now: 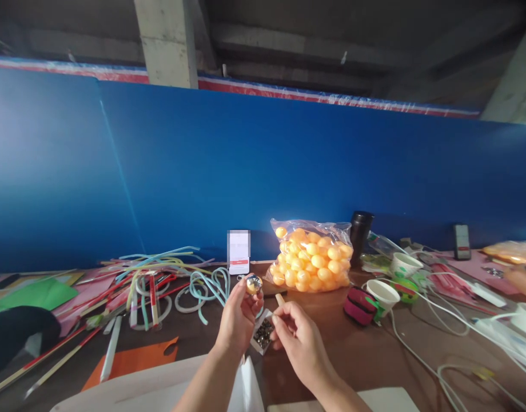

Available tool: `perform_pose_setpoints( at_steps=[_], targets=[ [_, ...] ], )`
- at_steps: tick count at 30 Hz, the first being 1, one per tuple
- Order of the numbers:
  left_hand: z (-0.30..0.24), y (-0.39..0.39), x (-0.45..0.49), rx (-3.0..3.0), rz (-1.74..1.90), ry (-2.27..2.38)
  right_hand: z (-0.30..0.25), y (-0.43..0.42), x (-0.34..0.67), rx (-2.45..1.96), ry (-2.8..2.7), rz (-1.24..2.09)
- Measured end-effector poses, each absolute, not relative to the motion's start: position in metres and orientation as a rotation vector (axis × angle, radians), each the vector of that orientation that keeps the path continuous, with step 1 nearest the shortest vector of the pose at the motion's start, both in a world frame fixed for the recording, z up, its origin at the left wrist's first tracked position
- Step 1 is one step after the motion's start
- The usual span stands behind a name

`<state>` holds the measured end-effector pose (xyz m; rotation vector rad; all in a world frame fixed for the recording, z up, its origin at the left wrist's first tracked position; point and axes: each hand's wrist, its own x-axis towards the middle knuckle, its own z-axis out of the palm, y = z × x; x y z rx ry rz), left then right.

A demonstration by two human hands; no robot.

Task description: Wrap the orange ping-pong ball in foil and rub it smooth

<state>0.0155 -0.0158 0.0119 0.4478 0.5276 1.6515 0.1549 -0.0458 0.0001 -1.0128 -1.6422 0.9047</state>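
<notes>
My left hand is closed around a shiny metal ball, held up above the table between thumb and fingers. To its right, my right hand is closed in a pinch, its thumb against the fingers. A short pale stick-like piece shows at the top of that pinch; its lower part is hidden, and I cannot tell exactly what it is. Below and between both hands lies a small open box of small dark shiny pieces, partly covered by my right fingers.
A clear bag of orange balls stands behind the hands, beside a lit phone. Tubes and strips crowd the left. Paper cups, a maroon pouch and white cables lie right. Another person's hand is at the far right.
</notes>
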Motion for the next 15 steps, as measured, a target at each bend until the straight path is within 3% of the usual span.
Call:
perform_pose_setpoints(
  at_steps=[15],
  targets=[
    [0.024,-0.034,0.037,0.507,1.441,0.387,0.019,-0.055,0.168,-0.805,-1.328,1.021]
  ],
)
